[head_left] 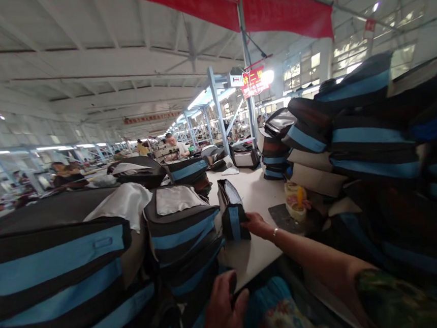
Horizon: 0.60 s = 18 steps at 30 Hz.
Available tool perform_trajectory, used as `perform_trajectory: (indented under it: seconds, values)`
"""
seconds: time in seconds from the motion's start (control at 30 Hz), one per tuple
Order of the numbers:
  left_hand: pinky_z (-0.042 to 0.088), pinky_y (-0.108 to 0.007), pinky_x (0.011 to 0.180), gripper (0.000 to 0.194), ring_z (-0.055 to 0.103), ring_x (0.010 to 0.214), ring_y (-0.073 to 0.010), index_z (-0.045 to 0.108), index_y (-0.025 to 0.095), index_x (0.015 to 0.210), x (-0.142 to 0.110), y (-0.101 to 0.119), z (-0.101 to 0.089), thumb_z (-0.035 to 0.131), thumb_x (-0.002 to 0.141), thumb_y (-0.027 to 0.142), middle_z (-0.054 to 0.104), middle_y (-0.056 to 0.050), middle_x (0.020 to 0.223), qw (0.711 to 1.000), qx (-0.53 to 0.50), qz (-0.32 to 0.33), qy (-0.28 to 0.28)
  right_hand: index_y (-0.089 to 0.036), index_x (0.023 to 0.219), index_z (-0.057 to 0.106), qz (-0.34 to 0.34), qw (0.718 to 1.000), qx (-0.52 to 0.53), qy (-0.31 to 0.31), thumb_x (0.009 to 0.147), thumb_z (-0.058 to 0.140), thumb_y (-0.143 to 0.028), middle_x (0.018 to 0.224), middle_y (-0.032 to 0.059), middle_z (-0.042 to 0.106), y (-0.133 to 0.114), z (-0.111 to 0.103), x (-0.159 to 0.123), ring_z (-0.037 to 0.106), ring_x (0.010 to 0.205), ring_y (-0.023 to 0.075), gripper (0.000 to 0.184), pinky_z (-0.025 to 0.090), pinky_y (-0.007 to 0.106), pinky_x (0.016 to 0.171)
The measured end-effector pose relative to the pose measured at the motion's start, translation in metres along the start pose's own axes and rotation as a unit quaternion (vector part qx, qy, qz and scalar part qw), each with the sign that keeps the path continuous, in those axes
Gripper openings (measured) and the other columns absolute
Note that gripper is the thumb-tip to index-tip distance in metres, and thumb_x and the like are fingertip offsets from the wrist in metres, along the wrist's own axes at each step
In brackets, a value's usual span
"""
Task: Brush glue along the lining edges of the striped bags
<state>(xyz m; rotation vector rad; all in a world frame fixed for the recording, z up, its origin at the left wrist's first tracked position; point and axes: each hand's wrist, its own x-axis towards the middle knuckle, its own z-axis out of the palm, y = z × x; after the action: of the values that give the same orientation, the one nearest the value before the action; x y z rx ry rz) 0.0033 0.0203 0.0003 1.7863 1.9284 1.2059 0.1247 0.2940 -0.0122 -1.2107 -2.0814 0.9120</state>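
My right hand (257, 225) is stretched out over the table (257, 194), fingers closed on the near end of a small bag (232, 211) that stands upright on the white top, black with one blue stripe down its face. My thumb side is toward me and a bracelet (274, 233) sits at the wrist. My left hand (222, 311) is low and close to me, at the table's near edge, fingers curled against the bottom of the left stack (183, 243); it is blurred, and I cannot tell whether it is gripping a piece or only resting on it.

As for progress, I judge there is a good deal done and a good deal waiting: striped black-and-blue pieces are piled high on both sides. The left stack is just beside the small bag, with a grey panel (175, 198) on top and white cloth (124, 200) lying over the pile further left. The right stack (369, 135) rises well above the table. Between the two, only the small bag stands alone.

Near the right stack sit rolls of tape (295, 200). More bags (188, 169) lie farther up the table, and other people (173, 143) work at benches well beyond.
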Motion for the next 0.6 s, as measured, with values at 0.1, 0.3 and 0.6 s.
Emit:
perform_trajectory:
  seconds: [0.1, 0.3, 0.6]
  values:
    - [0.05, -0.045, 0.104, 0.061, 0.055, 0.127, -0.0308, 0.051, 0.012, 0.137, 0.055, 0.001, 0.033, 0.057, 0.087, 0.046, 0.053, -0.019, 0.139, 0.999, -0.009, -0.012, 0.039, -0.011, 0.1, 0.065, -0.007, 1.0, 0.027, 0.008, 0.094, 0.063, -0.04, 0.099, 0.0044, 0.065, 0.018, -0.01, -0.035, 0.063, 0.091, 0.0192, 0.029, 0.055, 0.036, 0.082]
    - [0.043, -0.052, 0.106, 0.045, 0.056, 0.118, -0.0322, 0.059, 0.016, 0.123, 0.119, -0.01, 0.079, 0.053, 0.088, 0.045, 0.06, -0.014, 0.119, 0.998, -0.019, 0.018, 0.049, -0.011, 0.088, 0.065, 0.034, 0.998, 0.05, 0.008, 0.088, 0.071, -0.034, 0.082, 0.0003, 0.065, 0.038, -0.032, -0.097, 0.063, 0.079, 0.0153, 0.024, 0.055, 0.03, 0.073]
    - [0.052, -0.037, 0.08, 0.037, 0.06, 0.086, -0.0237, 0.072, 0.022, 0.098, 0.108, -0.014, 0.075, 0.054, 0.09, 0.054, 0.062, -0.004, 0.087, 0.997, -0.065, 0.041, 0.021, -0.011, 0.111, 0.06, 0.244, 0.945, -0.006, 0.217, 0.097, 0.06, -0.042, 0.093, 0.0047, 0.064, 0.093, -0.18, -0.03, 0.062, 0.072, 0.0124, 0.034, 0.056, 0.027, 0.064]
